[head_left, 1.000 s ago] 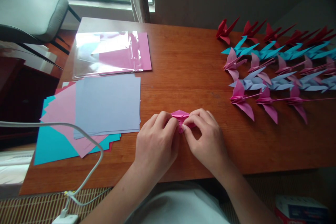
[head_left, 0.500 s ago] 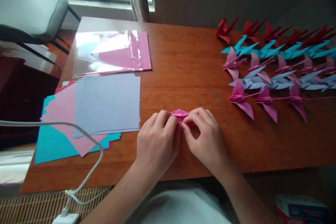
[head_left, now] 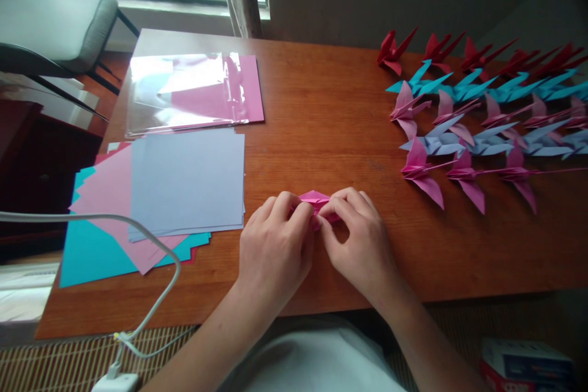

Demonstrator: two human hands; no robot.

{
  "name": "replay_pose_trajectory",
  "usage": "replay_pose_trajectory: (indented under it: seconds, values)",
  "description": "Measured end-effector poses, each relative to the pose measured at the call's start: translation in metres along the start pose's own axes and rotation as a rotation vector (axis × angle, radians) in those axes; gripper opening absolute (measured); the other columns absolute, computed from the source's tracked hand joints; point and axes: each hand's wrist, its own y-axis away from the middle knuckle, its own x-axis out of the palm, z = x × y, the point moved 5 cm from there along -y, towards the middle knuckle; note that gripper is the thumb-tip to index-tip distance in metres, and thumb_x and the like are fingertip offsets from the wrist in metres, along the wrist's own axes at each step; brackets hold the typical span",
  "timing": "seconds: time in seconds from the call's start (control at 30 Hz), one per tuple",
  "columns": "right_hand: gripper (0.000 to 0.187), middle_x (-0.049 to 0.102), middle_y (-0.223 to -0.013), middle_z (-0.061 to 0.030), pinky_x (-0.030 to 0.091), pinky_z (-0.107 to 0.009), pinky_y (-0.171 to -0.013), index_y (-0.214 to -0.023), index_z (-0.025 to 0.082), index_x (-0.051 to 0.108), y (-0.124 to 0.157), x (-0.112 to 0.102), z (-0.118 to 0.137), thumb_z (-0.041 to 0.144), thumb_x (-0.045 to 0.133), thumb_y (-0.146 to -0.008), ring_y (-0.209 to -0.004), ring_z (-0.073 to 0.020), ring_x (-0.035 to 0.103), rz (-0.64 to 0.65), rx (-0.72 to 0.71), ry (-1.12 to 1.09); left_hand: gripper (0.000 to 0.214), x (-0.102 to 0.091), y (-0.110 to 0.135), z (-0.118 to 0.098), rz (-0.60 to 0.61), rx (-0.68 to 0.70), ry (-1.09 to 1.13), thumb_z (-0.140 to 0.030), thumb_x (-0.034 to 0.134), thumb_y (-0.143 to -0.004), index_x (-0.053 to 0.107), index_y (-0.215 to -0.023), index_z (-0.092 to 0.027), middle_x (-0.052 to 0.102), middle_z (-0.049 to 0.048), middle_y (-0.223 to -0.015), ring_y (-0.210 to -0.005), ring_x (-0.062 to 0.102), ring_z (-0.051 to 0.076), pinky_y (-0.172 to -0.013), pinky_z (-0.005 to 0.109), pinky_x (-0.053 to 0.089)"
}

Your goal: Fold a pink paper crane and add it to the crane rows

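Observation:
A small piece of folded pink paper point(head_left: 314, 197) is pinched between my two hands, just above the wooden table point(head_left: 316, 153) near its front edge. My left hand point(head_left: 278, 239) has its fingers curled over the paper's left side. From the other side, the thumb and forefinger of my right hand point(head_left: 361, 233) press together on its lower right part. Most of the paper is hidden behind my fingers; its top point shows between them. Beyond my right hand lies a row of pink origami cranes point(head_left: 465, 174).
More rows of red cranes point(head_left: 391, 52), turquoise cranes point(head_left: 422, 82) and grey-blue cranes point(head_left: 441, 142) fill the right side. To the left lie grey-blue sheets point(head_left: 188, 184), turquoise sheets point(head_left: 96, 254) and a clear packet of pink paper point(head_left: 250, 89). A white cable point(head_left: 177, 269) crosses the left front edge.
Both hands stay almost in place on the folded paper, with only a slight shift of the fingers. The view has moved very slightly.

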Motion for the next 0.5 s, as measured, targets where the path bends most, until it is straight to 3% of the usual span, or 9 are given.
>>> replay_pose_trajectory:
  seconds: [0.33, 0.5]
  values:
    - [0.01, 0.061, -0.091, -0.0048, 0.046, -0.039, -0.08, -0.083, 0.021, 0.061, 0.0019, 0.0004, 0.0012, 0.011, 0.062, -0.086, -0.087, -0.0235, 0.054, 0.001, 0.007, 0.011, 0.017, 0.0, -0.0006, -0.0007, 0.0, 0.0, -0.034, -0.022, 0.051, -0.097, 0.061, -0.085, -0.022, 0.064, 0.0041, -0.092, -0.08, 0.054, 0.021, -0.07, 0.034, 0.042]
    - [0.015, 0.062, -0.096, -0.0058, 0.047, -0.039, -0.082, -0.093, 0.021, 0.063, 0.0055, 0.0006, 0.0005, 0.008, 0.058, -0.086, -0.09, -0.0241, 0.055, -0.02, -0.021, 0.0, 0.015, 0.001, -0.002, -0.0007, 0.011, 0.004, -0.049, -0.022, 0.05, -0.098, 0.062, -0.087, -0.022, 0.065, 0.0038, -0.092, -0.08, 0.054, 0.021, -0.071, 0.034, 0.043]
